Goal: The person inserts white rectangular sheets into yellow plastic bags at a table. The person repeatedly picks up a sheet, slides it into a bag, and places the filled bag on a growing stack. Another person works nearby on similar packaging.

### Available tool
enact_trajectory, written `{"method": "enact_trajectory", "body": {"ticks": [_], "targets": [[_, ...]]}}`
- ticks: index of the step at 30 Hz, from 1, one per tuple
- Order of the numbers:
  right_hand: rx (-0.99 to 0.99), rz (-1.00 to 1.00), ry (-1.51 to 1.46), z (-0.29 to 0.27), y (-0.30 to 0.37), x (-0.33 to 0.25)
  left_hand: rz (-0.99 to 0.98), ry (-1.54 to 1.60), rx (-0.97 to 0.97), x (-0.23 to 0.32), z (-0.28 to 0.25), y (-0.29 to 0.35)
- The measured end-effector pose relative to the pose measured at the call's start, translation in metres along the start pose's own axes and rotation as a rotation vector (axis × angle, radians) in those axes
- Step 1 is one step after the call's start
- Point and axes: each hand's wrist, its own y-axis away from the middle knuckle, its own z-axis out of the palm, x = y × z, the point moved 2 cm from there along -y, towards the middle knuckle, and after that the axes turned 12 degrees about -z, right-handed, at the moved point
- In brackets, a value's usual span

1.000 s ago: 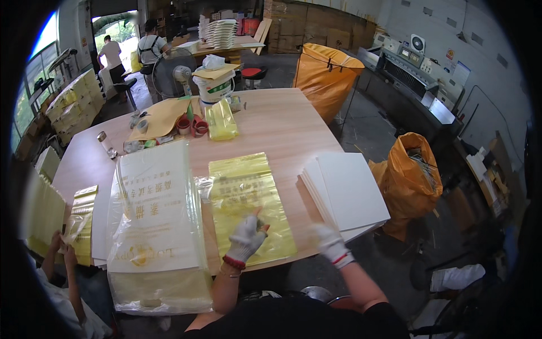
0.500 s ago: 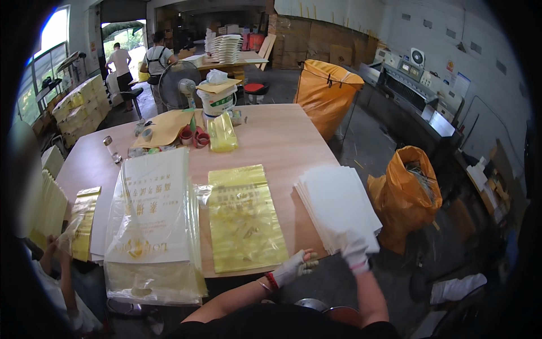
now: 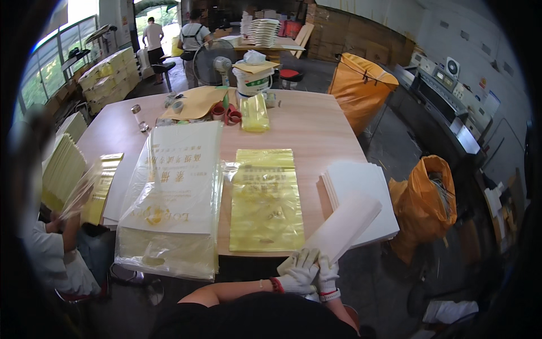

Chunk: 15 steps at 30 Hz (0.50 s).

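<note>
Broad, pale wood-grain table (image 3: 336, 135) in a cluttered workshop, near edge toward the wearer. Just off that edge, close to the body: left hand (image 3: 301, 272) and right hand (image 3: 327, 277), both in white knit gloves, side by side, touching or nearly so. Not spread wide; both closed on the near end of a white panel (image 3: 349, 223), left fingers slightly parted and laid over it, right fingers bent at its edge. Thumbs and undersides hidden, so impossible to tell how tight the pinch, or whether on one layer or several. Panel tilted, slanting away to the right, with its far end over a stack of white boards (image 3: 353, 176) at the table's right; contact between the two unclear.

Apparently at the step of handling the panel two-handed, judging by the grip alone. For the next move, probably a need for a steady hold at both sides, far end free of the stack, corners unbent.

Left of the stack, flat and untouched near the edge, a yellow plastic bag (image 3: 265, 209). Further left, a pile of clear plastic bags (image 3: 169, 251), overhanging the edge; past that, a co-worker in white (image 3: 51, 248). Farther back, folded yellow plastic (image 3: 255, 113), red tape rolls (image 3: 231, 117) and a white bucket (image 3: 248, 83).
</note>
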Motion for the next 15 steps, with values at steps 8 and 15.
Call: {"method": "enact_trajectory", "body": {"ticks": [8,15], "targets": [[-0.527,-0.449,0.674,-0.036,-0.014,-0.055,-0.514,0.077,0.509,-0.101,-0.106,-0.057],[-0.782,-0.429,0.832,0.010,-0.071,0.071,-0.063,0.086,0.015,-0.017,-0.047,-0.067]]}}
